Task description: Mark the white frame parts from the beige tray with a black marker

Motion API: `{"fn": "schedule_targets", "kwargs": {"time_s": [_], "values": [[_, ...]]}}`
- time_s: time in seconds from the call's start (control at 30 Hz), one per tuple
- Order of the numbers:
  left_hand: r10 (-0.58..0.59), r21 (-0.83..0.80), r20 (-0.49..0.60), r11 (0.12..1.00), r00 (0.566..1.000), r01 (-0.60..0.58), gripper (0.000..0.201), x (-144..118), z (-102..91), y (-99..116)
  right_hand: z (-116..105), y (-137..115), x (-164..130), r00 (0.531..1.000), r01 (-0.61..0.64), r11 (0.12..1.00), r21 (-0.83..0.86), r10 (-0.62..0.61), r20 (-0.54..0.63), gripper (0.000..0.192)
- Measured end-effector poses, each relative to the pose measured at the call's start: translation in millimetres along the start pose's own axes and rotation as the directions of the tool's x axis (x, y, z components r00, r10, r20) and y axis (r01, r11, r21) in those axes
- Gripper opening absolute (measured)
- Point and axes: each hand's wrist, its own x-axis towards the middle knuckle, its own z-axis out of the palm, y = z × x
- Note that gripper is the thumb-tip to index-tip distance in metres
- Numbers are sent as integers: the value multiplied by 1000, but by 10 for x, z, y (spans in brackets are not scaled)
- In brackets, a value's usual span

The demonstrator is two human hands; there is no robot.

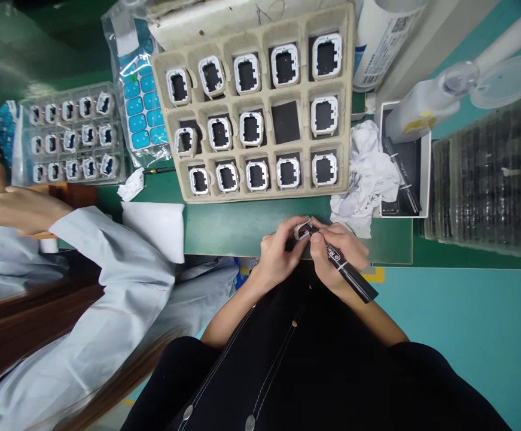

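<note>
Spreading across the green worktop (242, 227), a pulp tray (260, 185) holds white frames. Just below its edge, the left hand (278, 254) has its fingers clamped on one small frame (304, 229), while the right hand (338, 254) grips a black marker (350, 275) touching it.

The person wears a black garment with thin white stitching lines and round buttons, forearms bare.

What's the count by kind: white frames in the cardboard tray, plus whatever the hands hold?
White frames in cardboard tray: 14
White frame in left hand: 1
Black marker in right hand: 1
Total: 16
</note>
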Motion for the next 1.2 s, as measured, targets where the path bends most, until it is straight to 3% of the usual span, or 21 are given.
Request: {"fn": "schedule_targets", "kwargs": {"time_s": [0.23, 0.5, 0.7, 0.97, 1.2], "values": [[-62, -154, 17, 986, 998, 64, 40, 64, -34, 21, -16, 3, -15, 999, -30, 999, 44, 29, 14, 17], [-147, -355, 60, 921, 987, 159, 60, 140, -67, 58, -68, 77, -173, 989, -150, 982, 118, 147, 30, 14], [-202, -327, 77, 920, 976, 216, 70, 149, -84, 49, -79, 54, -161, 984, -178, 968, 175, 178, 15, 14], [-120, -123, -34, 986, 992, 115, 59, 49, -15, 9, -115, 29, -155, 970, -240, 953, 186, 225, 95, 19], [-70, -63, 2, 996, 998, 70, 54, 48, -37, 34, -96, 52, -172, 972, -236, 934, 269, 231, 50, 18]]}}
